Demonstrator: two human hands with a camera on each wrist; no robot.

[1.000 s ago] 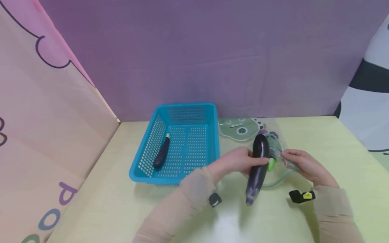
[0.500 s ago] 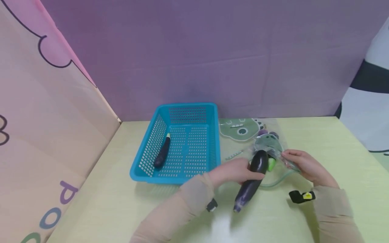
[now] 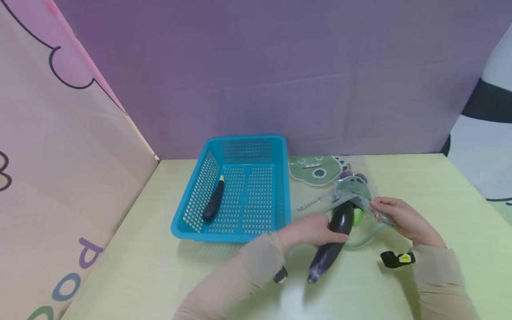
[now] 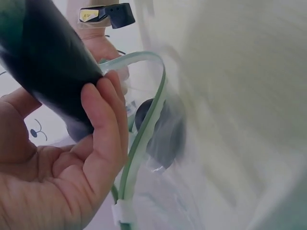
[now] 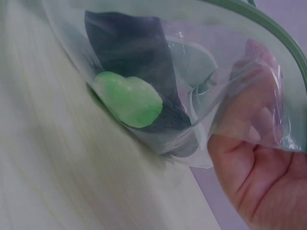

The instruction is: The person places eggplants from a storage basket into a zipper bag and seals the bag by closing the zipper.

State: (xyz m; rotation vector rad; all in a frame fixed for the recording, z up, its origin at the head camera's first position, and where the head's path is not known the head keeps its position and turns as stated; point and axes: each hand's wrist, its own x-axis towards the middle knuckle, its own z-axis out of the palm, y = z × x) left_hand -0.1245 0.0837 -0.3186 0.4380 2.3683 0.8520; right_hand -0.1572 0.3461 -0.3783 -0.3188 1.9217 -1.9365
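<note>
Steering a dark eggplant to the mouth of a clear bag

Closest to the person, the narrower, pale-flecked end of the held eggplant (image 3: 329,254) points back toward the body and to the left. From there its long axis runs away and to the right, so the blunt end faces the bag (image 3: 352,189) and meets its clear film; how far inside it reaches, I cannot tell.

The left hand (image 3: 310,229) comes in from the left on a slanting forearm and grips the eggplant about its middle, thumb laid across the top and fingers curled round the other side. Both ends stick out past the grip. To its right, the right hand (image 3: 400,218) bends inward and pinches the bag's edge between thumb and fingers, just beside the eggplant's blunt end. Through the film show a pale green piece (image 5: 128,99) and a dark shape (image 5: 134,43) touching it.

Left of the hands, a blue basket (image 3: 260,200) stands on the pale table (image 3: 152,266). A smaller eggplant (image 3: 214,202) lies along its left side, pale tip pointing away. Behind everything hangs a purple backdrop (image 3: 256,71).
</note>
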